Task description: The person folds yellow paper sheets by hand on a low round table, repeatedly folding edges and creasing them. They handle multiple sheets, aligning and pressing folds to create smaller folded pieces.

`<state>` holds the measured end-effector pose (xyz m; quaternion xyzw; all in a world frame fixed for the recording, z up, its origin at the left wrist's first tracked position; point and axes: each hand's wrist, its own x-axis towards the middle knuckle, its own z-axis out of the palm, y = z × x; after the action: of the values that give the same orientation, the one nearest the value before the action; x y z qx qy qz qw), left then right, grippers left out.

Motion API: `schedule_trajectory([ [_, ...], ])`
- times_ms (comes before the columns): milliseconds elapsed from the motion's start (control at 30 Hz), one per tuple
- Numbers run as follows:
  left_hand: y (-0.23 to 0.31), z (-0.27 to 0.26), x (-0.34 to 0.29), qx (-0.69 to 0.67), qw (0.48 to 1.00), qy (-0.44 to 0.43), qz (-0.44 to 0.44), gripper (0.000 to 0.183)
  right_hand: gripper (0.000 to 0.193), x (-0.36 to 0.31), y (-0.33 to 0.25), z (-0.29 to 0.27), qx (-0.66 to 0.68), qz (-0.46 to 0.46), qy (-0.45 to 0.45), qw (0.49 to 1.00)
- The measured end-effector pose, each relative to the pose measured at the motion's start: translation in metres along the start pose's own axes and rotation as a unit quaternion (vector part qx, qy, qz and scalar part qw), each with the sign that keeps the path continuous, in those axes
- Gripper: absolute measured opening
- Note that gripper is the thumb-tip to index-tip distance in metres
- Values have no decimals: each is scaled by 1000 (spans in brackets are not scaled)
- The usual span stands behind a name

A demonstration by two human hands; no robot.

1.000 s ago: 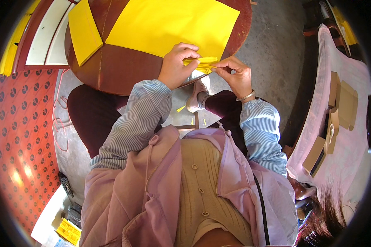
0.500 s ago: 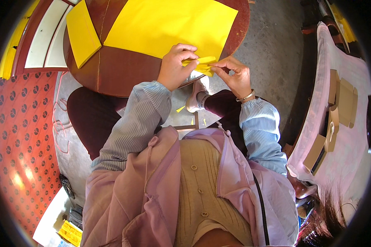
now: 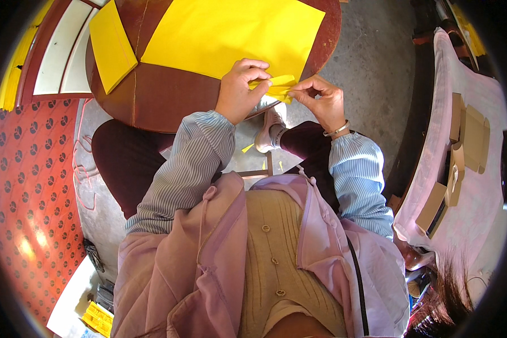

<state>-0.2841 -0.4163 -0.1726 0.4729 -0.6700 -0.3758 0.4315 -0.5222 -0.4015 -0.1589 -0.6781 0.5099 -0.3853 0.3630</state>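
Worktop [image 3: 169, 93]: carries yellow sheet [image 3: 236, 36].
Left hand [image 3: 242, 90]: seemingly clamped on yellow folds [image 3: 283, 81], contact partly hidden.
Right hand [image 3: 324, 100]: pinches their edge.
Folds: could spring loose from slack pinching.

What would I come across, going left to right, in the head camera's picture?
Red patterned sheet → narrow yellow piece → person's left hand → folded yellow piece held by both hands → right hand → opened brown cardboard.
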Motion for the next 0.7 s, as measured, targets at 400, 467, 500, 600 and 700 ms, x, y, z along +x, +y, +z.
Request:
schedule_trajectory([
  [400,0,7,-1,31,998,43,14,11,16,9,-9,-10,54,-13,22,998],
  [467,1,6,0,36,998,41,20,10,15,30,-3,-17,49,-24,69,996],
  [500,2,6,-1,36,998,39,22,9,18,48,0,-25,-32,-47,75,996],
  [600,8,6,-2,12,999,42,-9,9,19,136,19,-34,-111,-119,126,979],
  [700,12,4,-2,34,999,40,-4,9,26,257,52,-23,-250,-222,243,911],
])
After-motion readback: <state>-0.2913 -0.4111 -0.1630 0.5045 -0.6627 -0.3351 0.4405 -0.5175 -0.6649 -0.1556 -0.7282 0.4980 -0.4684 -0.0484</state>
